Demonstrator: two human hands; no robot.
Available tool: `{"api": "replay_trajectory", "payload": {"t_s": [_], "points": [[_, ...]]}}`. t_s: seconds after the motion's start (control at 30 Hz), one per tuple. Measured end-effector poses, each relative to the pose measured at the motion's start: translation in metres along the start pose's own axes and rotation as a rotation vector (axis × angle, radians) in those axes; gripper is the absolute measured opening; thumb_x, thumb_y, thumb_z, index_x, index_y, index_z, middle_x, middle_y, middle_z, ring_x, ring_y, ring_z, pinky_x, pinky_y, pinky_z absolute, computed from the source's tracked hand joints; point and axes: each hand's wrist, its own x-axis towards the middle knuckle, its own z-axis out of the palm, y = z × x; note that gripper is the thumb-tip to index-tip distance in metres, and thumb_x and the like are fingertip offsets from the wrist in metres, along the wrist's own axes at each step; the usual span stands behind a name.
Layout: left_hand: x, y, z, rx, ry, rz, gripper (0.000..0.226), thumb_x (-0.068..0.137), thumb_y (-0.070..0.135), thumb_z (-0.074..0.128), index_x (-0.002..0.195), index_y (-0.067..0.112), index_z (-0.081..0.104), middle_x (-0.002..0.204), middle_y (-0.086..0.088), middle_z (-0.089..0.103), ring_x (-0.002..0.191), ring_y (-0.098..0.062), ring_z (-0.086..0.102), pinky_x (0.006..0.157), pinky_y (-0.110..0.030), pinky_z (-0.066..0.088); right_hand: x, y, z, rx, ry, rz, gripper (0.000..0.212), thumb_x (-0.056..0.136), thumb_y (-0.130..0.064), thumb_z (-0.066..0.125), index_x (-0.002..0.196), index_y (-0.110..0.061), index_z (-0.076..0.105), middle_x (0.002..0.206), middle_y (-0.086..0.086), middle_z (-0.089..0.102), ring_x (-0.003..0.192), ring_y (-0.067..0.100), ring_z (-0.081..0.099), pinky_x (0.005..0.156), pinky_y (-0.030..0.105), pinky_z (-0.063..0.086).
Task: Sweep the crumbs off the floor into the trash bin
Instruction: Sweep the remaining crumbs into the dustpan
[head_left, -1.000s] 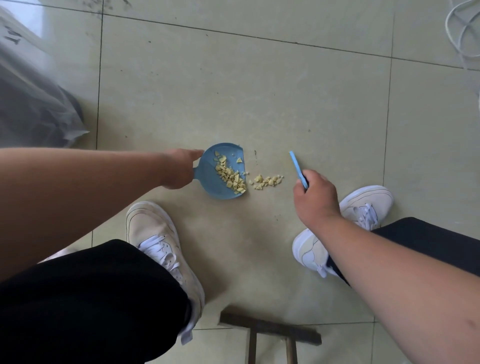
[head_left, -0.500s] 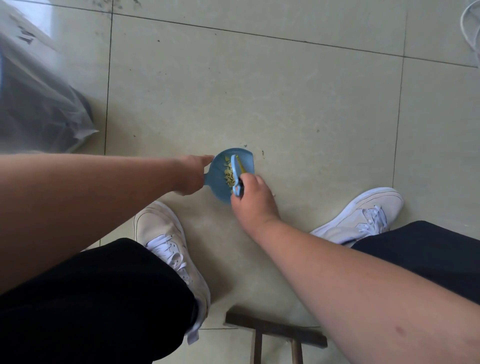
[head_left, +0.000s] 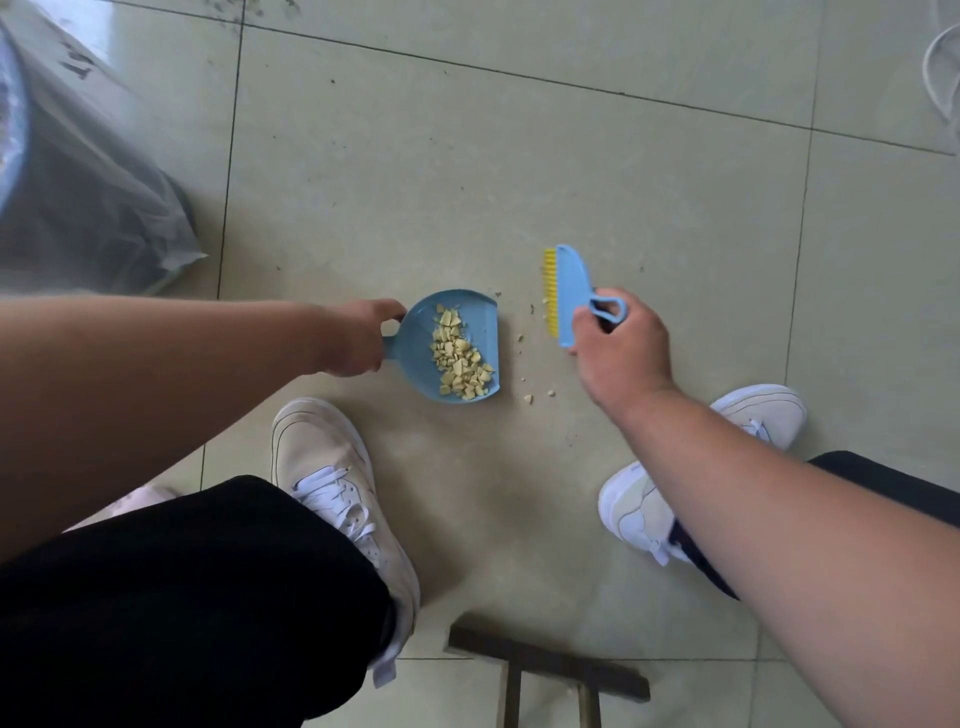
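Tiled floor (head_left: 519, 182), trash bin (head_left: 78, 182) cut off, dustpan (head_left: 467, 317) handle hidden by left hand (head_left: 358, 338)

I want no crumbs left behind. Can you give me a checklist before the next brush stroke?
1. Dustpan edge flat on the floor: cannot tell.
2. Left hand grips the dustpan handle: ok.
3. Right hand holds the brush: ok.
4. Bristles face the dustpan: ok.
5. Floor free of crumbs: not ok, stray crumbs lie between dustpan and brush.
6. Collected crumbs sit inside the pan: ok.
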Motion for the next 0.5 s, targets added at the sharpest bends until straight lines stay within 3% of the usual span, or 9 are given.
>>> {"api": "replay_trajectory", "payload": {"t_s": [0.07, 0.2, 0.3, 0.5], "points": [[-0.002, -0.006, -0.006, 0.000, 0.015, -0.011, 0.043, 0.095, 0.004, 0.061, 0.127, 0.033, 0.056, 0.098, -0.008, 0.074, 0.087, -0.027, 0.068, 0.076, -0.042, 0.059, 0.017, 0.004, -0.007, -0.076, -0.014, -0.038, 0.015, 0.093, -0.022, 0.058, 0.090, -0.010, 0.067, 0.083, 0.012, 0.070, 0.075, 0.027, 0.062, 0.065, 0.031, 0.045], [-0.009, -0.014, -0.019, 0.105, 0.053, -0.045, 0.026, 0.092, 0.001, 0.059, 0.112, 0.016, 0.066, 0.099, -0.009, 0.074, 0.094, -0.032, 0.068, 0.085, -0.046, 0.059, 0.042, 0.009, 0.003, -0.250, -0.159, -0.217, 0.019, 0.097, -0.015, 0.056, 0.105, -0.014, 0.073, 0.099, 0.009, 0.066, 0.093, 0.028, 0.060, 0.072, 0.027, 0.037], [-0.011, -0.020, -0.022, 0.141, 0.042, -0.071, 0.020, 0.093, 0.000, 0.057, 0.104, 0.011, 0.070, 0.096, -0.008, 0.076, 0.095, -0.032, 0.069, 0.087, -0.042, 0.056, 0.050, 0.004, 0.020, -0.291, -0.237, -0.314, 0.026, 0.096, -0.012, 0.059, 0.115, -0.016, 0.076, 0.106, 0.009, 0.066, 0.096, 0.025, 0.061, 0.081, 0.029, 0.046], [-0.010, -0.025, -0.023, 0.182, 0.018, -0.092, 0.022, 0.092, -0.002, 0.061, 0.106, 0.011, 0.072, 0.099, -0.010, 0.076, 0.097, -0.032, 0.068, 0.093, -0.045, 0.057, 0.025, 0.011, 0.036, -0.412, -0.378, -0.551, 0.025, 0.087, -0.003, 0.060, 0.102, -0.014, 0.077, 0.100, 0.013, 0.069, 0.093, 0.037, 0.062, 0.081, 0.044, 0.054]]}}
